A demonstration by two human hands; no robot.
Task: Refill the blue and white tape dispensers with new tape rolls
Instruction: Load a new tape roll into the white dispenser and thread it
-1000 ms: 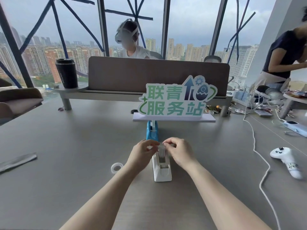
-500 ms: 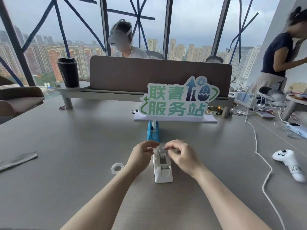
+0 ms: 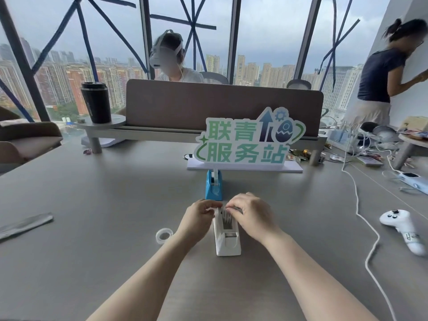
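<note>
A white tape dispenser (image 3: 228, 239) stands lengthwise on the grey table (image 3: 104, 205), its cutter end toward me. A tape roll (image 3: 227, 218) sits in its far slot, mostly hidden by my fingers. My left hand (image 3: 200, 220) pinches the roll's left side and my right hand (image 3: 251, 217) pinches its right side. Just beyond them stands a blue tape dispenser (image 3: 213, 187) with tape in it. A clear roll core (image 3: 164, 235) lies flat on the table left of my left wrist.
A green and white sign (image 3: 247, 141) on a white base stands behind the blue dispenser. A white controller (image 3: 404, 229) and a white cord (image 3: 368, 230) lie at the right. A grey strip (image 3: 25, 224) lies at the left. A black cup (image 3: 96, 101) stands on a shelf.
Both hands have sunk a little toward the white dispenser, and the roll between them sits lower in its slot. The person at the far right has turned toward the wall.
</note>
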